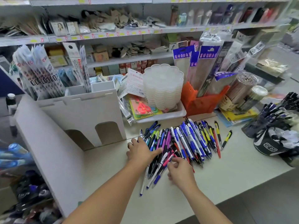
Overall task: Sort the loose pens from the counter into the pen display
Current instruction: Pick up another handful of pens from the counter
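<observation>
- Centrally, a heap of loose pens [181, 141] lies on the pale counter [226, 172], spreading from the middle toward the right; most barrels run near-to-far with a slight lean to the left at their far ends.
- Left hand [140, 151]: laid palm-down on the left edge of the heap, fingers spread wide and flat, pressing or steadying the pens rather than gripping any.
- Right hand [179, 170]: at the near edge of the heap, fingers curled narrow, thumb and forefinger meeting about the near end of a pink pen [169, 159]; motion blur leaves it uncertain whether the pen is truly pinched or only touched.
- Pink pen: its long axis runs from the right fingertips up and to the right, across the darker barrels beneath it.
- White pen display [84, 110]: stands at the left of the counter, beyond the left hand, with two arched openings facing the person; its far compartments hold packaged stock.
- Governing relation: the display lies left of both hands, nearer the left hand, whereas the pink pen sits at the right hand; a pen lifted there would have to travel leftward past the left hand.
- Two yellow-and-black pens [226, 139] lie apart at the heap's right margin.
</observation>
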